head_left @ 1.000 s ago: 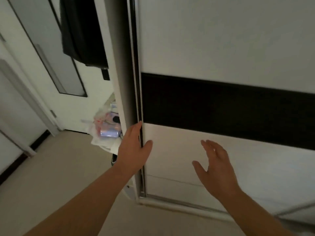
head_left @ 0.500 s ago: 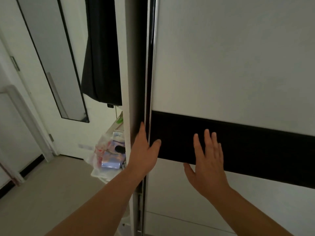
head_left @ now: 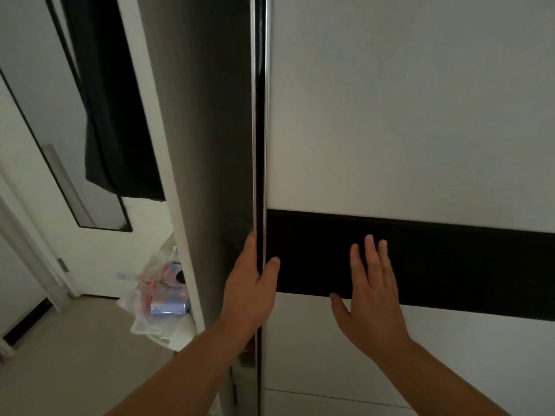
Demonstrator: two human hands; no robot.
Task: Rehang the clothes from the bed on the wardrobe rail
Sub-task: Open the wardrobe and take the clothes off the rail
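A sliding wardrobe door [head_left: 405, 115], white with a wide black band [head_left: 474, 265], fills the right of the view and hides the wardrobe's inside and its rail. My left hand [head_left: 249, 292] grips the door's left metal edge at the height of the band, with the thumb on the front face and the fingers behind the edge. My right hand [head_left: 372, 298] lies flat on the door with straight, spread fingers reaching onto the black band. Neither the bed nor the clothes on it are in view.
The wardrobe's grey side panel [head_left: 207, 145] stands left of the door edge. Beyond it a dark garment [head_left: 120, 130] hangs against a white room door [head_left: 99, 265] that has a long glass pane. Plastic bags [head_left: 162, 295] with packets lie on the beige floor [head_left: 60, 355] by the wardrobe's foot.
Both hands have moved up the door, from the lower white panel to the black band. My right hand went from hovering to lying flat on the door. The view has tilted upward.
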